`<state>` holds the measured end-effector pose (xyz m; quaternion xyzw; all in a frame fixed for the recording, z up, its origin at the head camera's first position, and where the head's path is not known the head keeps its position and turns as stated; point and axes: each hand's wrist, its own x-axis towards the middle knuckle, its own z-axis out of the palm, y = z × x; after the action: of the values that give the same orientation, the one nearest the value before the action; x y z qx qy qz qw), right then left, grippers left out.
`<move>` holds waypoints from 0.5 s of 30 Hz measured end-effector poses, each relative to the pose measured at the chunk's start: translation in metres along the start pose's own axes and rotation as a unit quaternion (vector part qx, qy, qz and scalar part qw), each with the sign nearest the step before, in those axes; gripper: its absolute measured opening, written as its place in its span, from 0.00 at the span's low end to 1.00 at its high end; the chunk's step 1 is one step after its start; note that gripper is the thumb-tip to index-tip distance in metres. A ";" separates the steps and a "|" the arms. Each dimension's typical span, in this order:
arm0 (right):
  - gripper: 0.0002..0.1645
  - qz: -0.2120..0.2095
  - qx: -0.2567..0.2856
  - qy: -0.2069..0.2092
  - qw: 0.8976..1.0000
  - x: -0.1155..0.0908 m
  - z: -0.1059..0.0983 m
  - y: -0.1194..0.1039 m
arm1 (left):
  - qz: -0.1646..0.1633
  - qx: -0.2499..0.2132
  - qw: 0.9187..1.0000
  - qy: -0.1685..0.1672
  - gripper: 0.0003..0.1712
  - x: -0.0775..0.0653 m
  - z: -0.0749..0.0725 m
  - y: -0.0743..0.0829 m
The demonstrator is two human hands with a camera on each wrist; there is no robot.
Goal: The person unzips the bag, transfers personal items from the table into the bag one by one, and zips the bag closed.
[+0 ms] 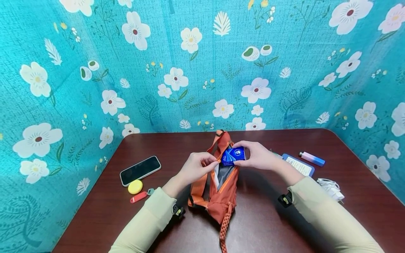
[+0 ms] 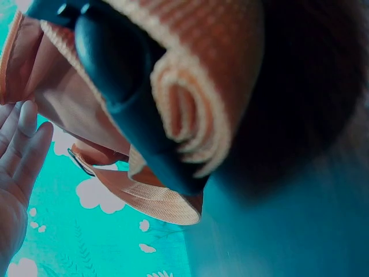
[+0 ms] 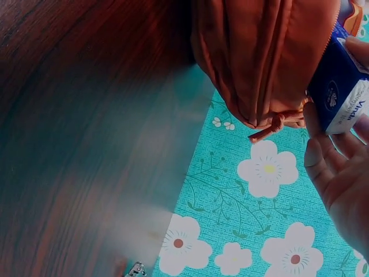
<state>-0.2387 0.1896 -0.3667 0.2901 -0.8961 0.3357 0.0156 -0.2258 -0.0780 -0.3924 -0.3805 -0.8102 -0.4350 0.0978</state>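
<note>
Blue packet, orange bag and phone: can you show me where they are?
Blue packet (image 1: 233, 155), head view: on its printed face.
Orange bag (image 1: 226, 199), head view: on the outer fabric of its near part.
Phone (image 1: 140, 170), head view: middle of its dark screen.

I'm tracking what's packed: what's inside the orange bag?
Inside the bag, grey lining and a white strip show; the right hand holds a blue pack at the opening. Anything deeper is covered by the bag's sides and the pack.
</note>
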 end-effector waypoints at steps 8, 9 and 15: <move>0.35 -0.003 0.003 0.012 1.000 0.003 0.008 0.002 | 0.004 0.003 1.000 0.003 0.03 -0.001 0.000 0.001; 0.35 -0.004 0.005 0.014 1.000 0.003 0.008 0.002 | 0.006 0.001 1.000 0.004 0.03 -0.001 0.000 0.001; 0.37 -0.009 0.017 0.022 1.000 0.000 0.009 0.005 | 0.010 -0.009 1.000 0.009 0.03 -0.002 -0.001 0.000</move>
<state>-0.2399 0.1865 -0.3767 0.2908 -0.8871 0.3569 0.0335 -0.2245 -0.0797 -0.3931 -0.3852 -0.8017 -0.4447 0.1056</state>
